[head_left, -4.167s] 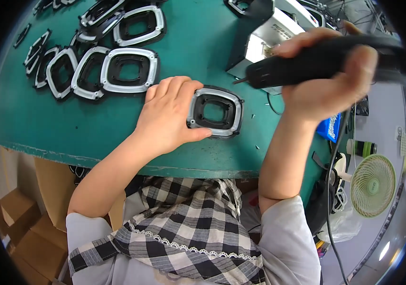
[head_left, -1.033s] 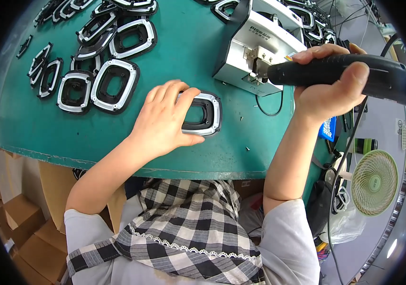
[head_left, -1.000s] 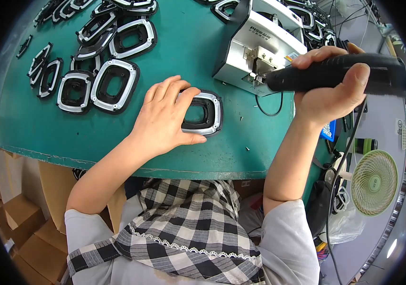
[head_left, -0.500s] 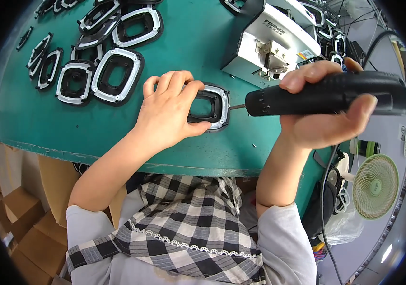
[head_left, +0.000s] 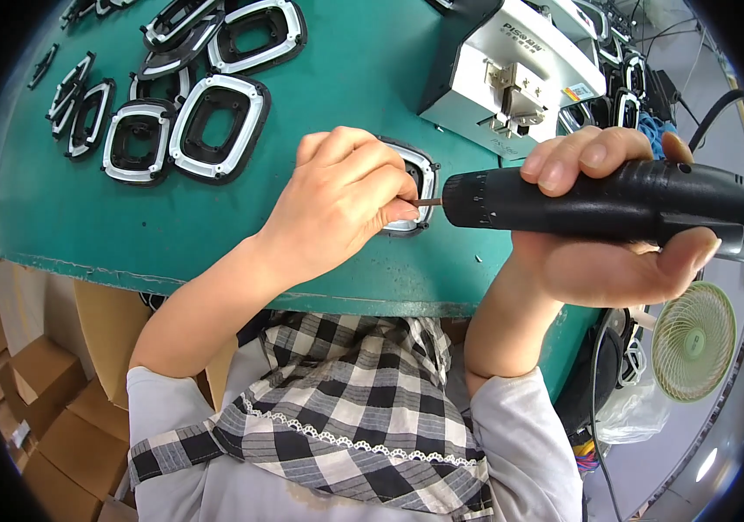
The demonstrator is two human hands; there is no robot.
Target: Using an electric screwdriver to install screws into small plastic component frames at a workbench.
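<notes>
The right hand (head_left: 615, 235) is gripping a black electric screwdriver (head_left: 607, 204), fingers wrapped around its barrel, bit pointing left. The left hand (head_left: 337, 204) is pinching at the bit tip while covering a black-and-white frame part (head_left: 415, 178) lying on the green table (head_left: 328, 96). Beyond, a grey machine box (head_left: 511, 74) and more frame parts (head_left: 215, 122) are sitting.

One electric screwdriver (head_left: 615, 204). One grey machine (head_left: 515, 74), upper right of frame. One small fan (head_left: 693, 341), lower right. One frame (head_left: 415, 178) under the hands; at least six frames (head_left: 215, 126) upper left.
</notes>
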